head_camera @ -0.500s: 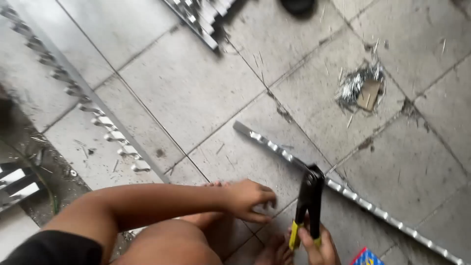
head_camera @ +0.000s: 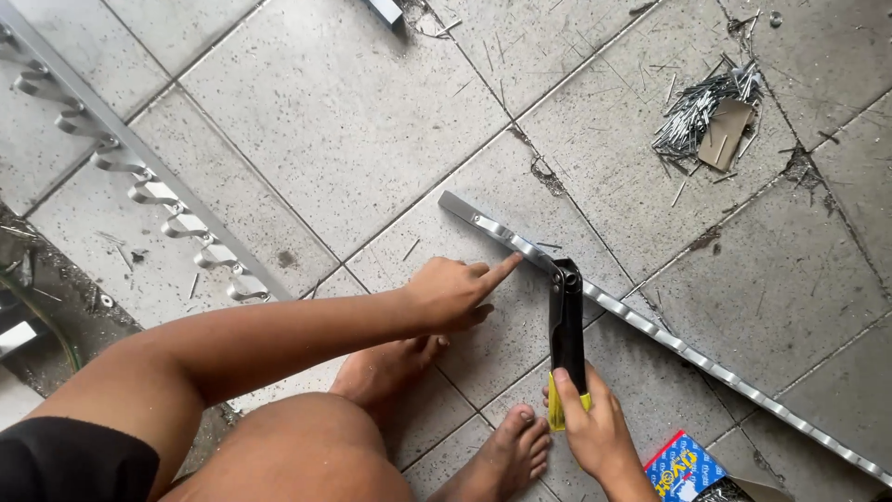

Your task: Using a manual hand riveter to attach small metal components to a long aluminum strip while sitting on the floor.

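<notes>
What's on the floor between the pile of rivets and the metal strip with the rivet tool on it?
In the head view, only bare tiled floor with a few stray pins lies between the rivet pile and the metal strip.

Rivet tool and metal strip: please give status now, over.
Right hand grips rivet tool handles, nose on metal strip. Left hand open, index finger pressing strip beside nose. Pile of rivet pins lies apart; nothing in the way.

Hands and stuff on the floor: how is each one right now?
Left hand: pointing, fingertip on the metal strip.
Right hand: gripping the rivet tool.
Rivet tool: upright, nose on the strip.
Metal strip: flat on the tiles.
Pile of rivet pins: loose, scattered.
Small box: on the floor.
</notes>
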